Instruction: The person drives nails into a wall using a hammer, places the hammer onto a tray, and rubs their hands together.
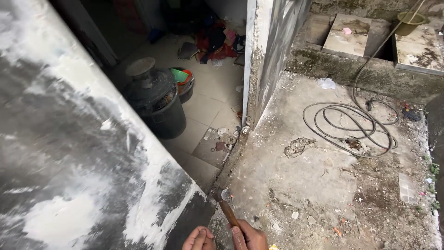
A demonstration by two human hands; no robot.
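Low Against the Wall, a Hammer at the Doorway Corner

Down at the frame's bottom edge, the right hand [252,237] has its grip clamped around the wooden handle of a hammer [227,209], whose metal head sits at the foot of a paint-streaked grey wall [78,153], right where the wall's corner meets the rough concrete floor [323,180]. The left hand [199,239] sits just beside the handle with fingers curled in; whether its grip closes on anything cannot be told, as the frame cuts it off. Beyond the wall, a tiled room opens, where a black lidded bin [159,99] stands near a bowl holding green and orange items [185,81], with a heap of clothes [217,41] farther in. Out on the concrete, a coiled grey hose [351,127] lies well apart from the hammer, its tail running up toward a green bucket [409,21] on a raised ledge. Scattered rubble and small chips litter the floor around the hands.
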